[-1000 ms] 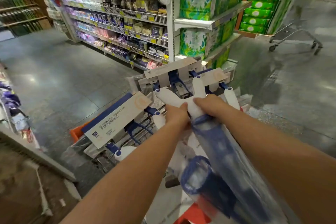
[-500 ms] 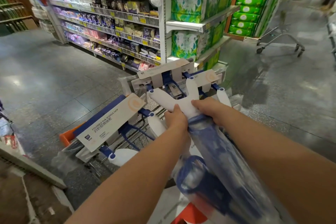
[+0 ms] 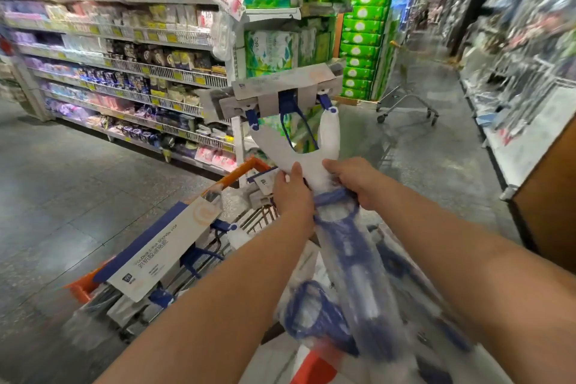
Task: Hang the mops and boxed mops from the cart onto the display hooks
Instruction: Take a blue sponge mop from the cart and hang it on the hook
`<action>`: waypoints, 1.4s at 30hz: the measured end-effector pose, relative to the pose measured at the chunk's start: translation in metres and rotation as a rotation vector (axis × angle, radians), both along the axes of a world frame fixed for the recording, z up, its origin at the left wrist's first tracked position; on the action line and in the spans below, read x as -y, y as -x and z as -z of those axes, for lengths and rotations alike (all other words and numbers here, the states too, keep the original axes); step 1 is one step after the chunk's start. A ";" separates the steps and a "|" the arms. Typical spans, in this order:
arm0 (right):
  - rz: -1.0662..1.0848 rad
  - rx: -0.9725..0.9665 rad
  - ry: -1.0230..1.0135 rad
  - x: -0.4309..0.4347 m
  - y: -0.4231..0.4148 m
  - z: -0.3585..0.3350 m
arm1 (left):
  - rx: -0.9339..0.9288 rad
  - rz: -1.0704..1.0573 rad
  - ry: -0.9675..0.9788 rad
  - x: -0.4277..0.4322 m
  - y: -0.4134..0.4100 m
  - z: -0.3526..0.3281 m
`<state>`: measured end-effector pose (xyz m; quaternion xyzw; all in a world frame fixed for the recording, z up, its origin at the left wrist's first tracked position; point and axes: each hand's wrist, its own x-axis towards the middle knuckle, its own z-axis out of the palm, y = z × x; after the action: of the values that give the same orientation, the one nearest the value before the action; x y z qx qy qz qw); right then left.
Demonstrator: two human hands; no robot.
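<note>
**Mop held up above the cart, both hands on its neck**

Left hand (image 3: 293, 193) wrapped around the white neck of the mop (image 3: 314, 165), thumb pointing up along it. Right hand (image 3: 352, 182) closed on the same neck from the other side, just above the blue collar. White Y-shaped yoke, blue hinges, flat head sleeved in grey-white card, raised in front of the green tissue packs (image 3: 271, 53). Handle, blue and white under clear plastic wrap, blurred, running down toward the camera. Below and to the left, a boxed mop (image 3: 162, 246) with a blue-edged white label lying across the orange-rimmed cart (image 3: 237, 173).
</note>
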<state>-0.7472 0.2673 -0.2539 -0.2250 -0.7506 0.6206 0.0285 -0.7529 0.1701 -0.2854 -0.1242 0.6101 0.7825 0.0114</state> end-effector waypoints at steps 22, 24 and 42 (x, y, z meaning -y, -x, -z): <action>0.953 -0.255 -0.270 0.001 -0.282 -0.078 | -0.157 0.851 -0.353 -0.022 -0.208 -0.090; 1.036 -0.274 -0.298 0.007 -0.328 -0.084 | -0.168 0.942 -0.374 -0.027 -0.244 -0.098; 1.819 -0.409 -0.415 0.143 -0.729 -0.124 | -0.403 1.680 -0.381 0.013 -0.636 -0.147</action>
<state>-0.0178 0.1243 -0.1298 -0.5999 -0.3638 0.2427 0.6700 -0.1168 0.1569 -0.1383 0.5092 0.3495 0.6109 0.4953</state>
